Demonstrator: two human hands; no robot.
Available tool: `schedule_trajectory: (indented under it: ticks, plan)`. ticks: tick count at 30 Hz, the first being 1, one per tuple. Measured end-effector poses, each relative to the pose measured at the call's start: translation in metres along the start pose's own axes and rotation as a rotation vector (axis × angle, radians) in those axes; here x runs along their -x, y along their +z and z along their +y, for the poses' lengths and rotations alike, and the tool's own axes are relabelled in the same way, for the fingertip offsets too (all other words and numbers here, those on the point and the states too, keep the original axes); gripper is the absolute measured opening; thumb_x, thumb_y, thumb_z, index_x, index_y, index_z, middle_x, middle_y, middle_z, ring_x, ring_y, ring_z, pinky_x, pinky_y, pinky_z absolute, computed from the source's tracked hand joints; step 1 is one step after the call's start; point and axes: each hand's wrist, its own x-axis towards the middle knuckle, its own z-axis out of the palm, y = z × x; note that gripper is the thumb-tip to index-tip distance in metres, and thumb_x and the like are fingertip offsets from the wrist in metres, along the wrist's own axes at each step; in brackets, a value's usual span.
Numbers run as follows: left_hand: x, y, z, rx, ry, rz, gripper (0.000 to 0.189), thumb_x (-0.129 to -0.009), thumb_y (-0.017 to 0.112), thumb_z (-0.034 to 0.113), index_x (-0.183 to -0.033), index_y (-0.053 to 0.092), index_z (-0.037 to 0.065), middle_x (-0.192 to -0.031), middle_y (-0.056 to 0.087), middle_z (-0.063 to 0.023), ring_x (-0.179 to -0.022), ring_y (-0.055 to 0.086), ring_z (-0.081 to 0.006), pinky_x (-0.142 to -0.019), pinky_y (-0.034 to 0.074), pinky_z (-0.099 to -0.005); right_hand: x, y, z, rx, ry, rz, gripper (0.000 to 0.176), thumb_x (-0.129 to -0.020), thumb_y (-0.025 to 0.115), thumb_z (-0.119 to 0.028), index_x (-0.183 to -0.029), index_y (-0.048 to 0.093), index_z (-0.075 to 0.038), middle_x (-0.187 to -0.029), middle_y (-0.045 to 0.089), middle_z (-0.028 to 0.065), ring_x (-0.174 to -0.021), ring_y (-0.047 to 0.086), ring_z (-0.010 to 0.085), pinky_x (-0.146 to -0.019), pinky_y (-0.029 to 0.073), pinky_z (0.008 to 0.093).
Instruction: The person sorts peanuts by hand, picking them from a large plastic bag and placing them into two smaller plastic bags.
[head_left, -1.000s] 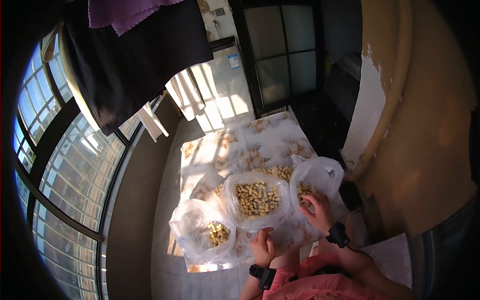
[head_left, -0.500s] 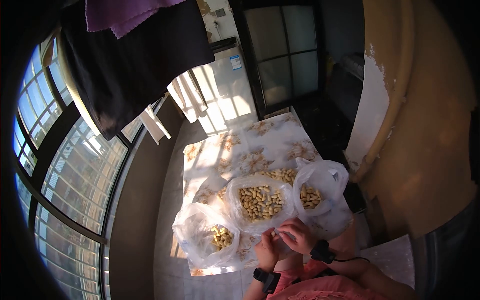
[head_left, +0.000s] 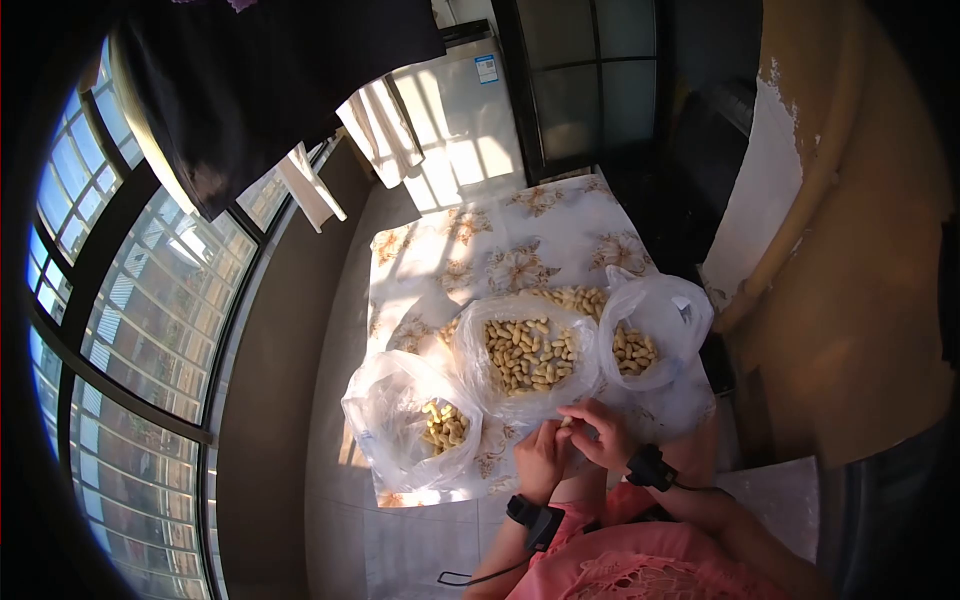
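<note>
My left hand [head_left: 541, 461] and my right hand [head_left: 603, 436] meet at the table's near edge, fingers closed around a small peanut [head_left: 567, 422] between them. Just beyond them lies an open clear plastic bag [head_left: 480, 385] with many peanuts [head_left: 522, 352] inside. To the left, another clear bag [head_left: 385, 425] holds a smaller heap of peanuts [head_left: 443, 427]. A third bag [head_left: 672, 318], on the right, contains several peanuts [head_left: 633, 352]. More loose peanuts [head_left: 578, 298] lie behind the middle bag.
The table [head_left: 520, 220] has a flowered cover. Dark clothing [head_left: 270, 90] hangs at the upper left, near barred windows [head_left: 165, 320]. A white appliance [head_left: 465, 130] stands behind the table, and a pipe [head_left: 800, 220] runs along the right wall.
The view has tipped downward, so the table and bags appear higher. My hands remain together near the table's edge, and the small peanut between them shows more clearly.
</note>
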Motion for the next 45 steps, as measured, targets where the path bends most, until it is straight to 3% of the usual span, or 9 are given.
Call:
schedule_trajectory:
  ticks: [11, 17, 25, 38, 45]
  plan:
    - [0.001, 0.002, -0.002, 0.003, 0.017, 0.028, 0.018, -0.098, 0.060, 0.021, -0.092, 0.062, 0.005, -0.070, 0.062, -0.0155, -0.061, 0.062, -0.0373, -0.055, 0.047, -0.0424, 0.002, 0.002, 0.003, -0.049, 0.022, 0.025, 0.035, -0.084, 0.066, -0.002, -0.119, 0.063, -0.003, -0.094, 0.065, 0.0120, -0.083, 0.066, 0.0229, -0.075, 0.053, 0.0325]
    - [0.002, 0.006, -0.005, 0.047, 0.009, 0.106, 0.015, -0.096, 0.064, 0.020, -0.094, 0.063, 0.005, -0.071, 0.063, -0.0150, -0.061, 0.063, -0.0354, -0.056, 0.048, -0.0408, 0.003, -0.001, 0.004, -0.060, 0.024, -0.007, 0.031, -0.089, 0.064, -0.005, -0.119, 0.063, -0.002, -0.097, 0.066, 0.0121, -0.085, 0.067, 0.0232, -0.076, 0.053, 0.0323]
    - [0.000, 0.002, -0.001, -0.011, 0.011, 0.026, 0.018, -0.094, 0.067, 0.025, -0.093, 0.062, 0.008, -0.071, 0.063, -0.0124, -0.063, 0.064, -0.0338, -0.056, 0.049, -0.0410, 0.000, -0.002, 0.000, -0.067, 0.067, 0.049, 0.018, -0.098, 0.059, -0.009, -0.112, 0.065, -0.001, -0.097, 0.065, 0.0109, -0.083, 0.067, 0.0205, -0.072, 0.053, 0.0308]
    - [0.003, 0.005, -0.005, 0.010, 0.002, 0.080, 0.019, -0.097, 0.064, 0.024, -0.095, 0.061, 0.004, -0.074, 0.065, -0.0151, -0.062, 0.064, -0.0348, -0.056, 0.049, -0.0408, 0.001, 0.002, 0.003, -0.111, 0.107, 0.063, 0.015, -0.096, 0.061, -0.007, -0.109, 0.065, -0.001, -0.092, 0.066, 0.0100, -0.078, 0.066, 0.0197, -0.069, 0.052, 0.0302]
    - [0.003, 0.006, -0.006, 0.022, 0.020, 0.076, 0.018, -0.096, 0.065, 0.021, -0.100, 0.061, 0.004, -0.078, 0.067, -0.0146, -0.064, 0.066, -0.0339, -0.057, 0.050, -0.0398, 0.001, -0.001, 0.002, -0.071, 0.119, -0.018, 0.017, -0.095, 0.061, -0.006, -0.111, 0.065, -0.001, -0.098, 0.068, 0.0122, -0.086, 0.068, 0.0218, -0.074, 0.053, 0.0305]
